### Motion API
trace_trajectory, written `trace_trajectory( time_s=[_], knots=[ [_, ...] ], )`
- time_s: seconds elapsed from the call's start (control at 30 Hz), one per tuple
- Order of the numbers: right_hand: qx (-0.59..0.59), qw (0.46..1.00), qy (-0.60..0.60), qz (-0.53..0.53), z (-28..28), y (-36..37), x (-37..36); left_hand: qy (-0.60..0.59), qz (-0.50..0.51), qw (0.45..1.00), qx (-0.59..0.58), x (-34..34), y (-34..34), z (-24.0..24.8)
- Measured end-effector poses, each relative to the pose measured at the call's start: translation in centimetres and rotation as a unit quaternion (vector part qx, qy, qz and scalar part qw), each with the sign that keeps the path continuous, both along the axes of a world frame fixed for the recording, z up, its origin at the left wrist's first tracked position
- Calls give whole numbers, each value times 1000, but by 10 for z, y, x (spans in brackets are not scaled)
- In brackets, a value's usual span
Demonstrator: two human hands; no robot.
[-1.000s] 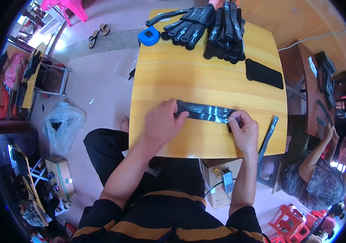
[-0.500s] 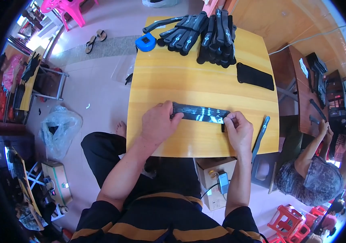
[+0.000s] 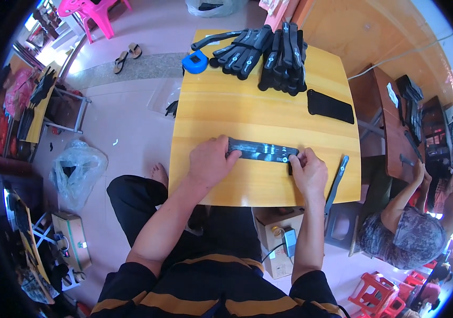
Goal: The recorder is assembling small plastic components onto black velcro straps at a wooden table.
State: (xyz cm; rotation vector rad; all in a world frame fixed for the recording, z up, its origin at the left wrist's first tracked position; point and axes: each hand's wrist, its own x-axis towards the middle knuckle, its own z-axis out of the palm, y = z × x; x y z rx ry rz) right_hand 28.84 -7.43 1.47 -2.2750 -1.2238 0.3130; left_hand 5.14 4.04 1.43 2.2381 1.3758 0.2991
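A flat, glossy dark strip (image 3: 261, 150), seemingly covered in clear plastic, is stretched level above the near part of the wooden table (image 3: 258, 185). My left hand (image 3: 213, 160) is closed on its left end, thumb on top. At the right end my right hand (image 3: 309, 168) pinches it between thumb and fingers. A short black tab (image 3: 290, 167) hangs below the strip beside my right thumb. To the right of that hand lies a single grey-black strap (image 3: 337, 183), reaching past the table's near edge.
Bundled grey-black straps (image 3: 245, 53) and a second pile (image 3: 283, 66) lie at the table's far side, next to a blue tape measure (image 3: 195, 62). A black rectangular pad (image 3: 330, 106) rests at the right. Another person (image 3: 406, 230) works at a brown table (image 3: 396, 138) on the right.
My right thumb and fingers have shifted slightly on the strip's right end, and the short black tab shows more. My left hand keeps its hold. The whole view has moved a little.
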Motion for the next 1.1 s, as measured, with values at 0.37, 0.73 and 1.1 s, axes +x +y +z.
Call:
trace_trajectory(
  time_s=[0.37, 0.73, 1.1],
  knots=[
    [83, 960, -139, 229, 10, 3, -81, -27, -11, 999, 39, -3, 0, -15],
    [-59, 956, -185, 220, -33, -2, -114, -6, -30, 996, 88, -4, -3, -17],
    [-105, 976, -184, 51, -25, -40, -64, -17, -25, 995, 98, -6, 2, -19]
  ],
)
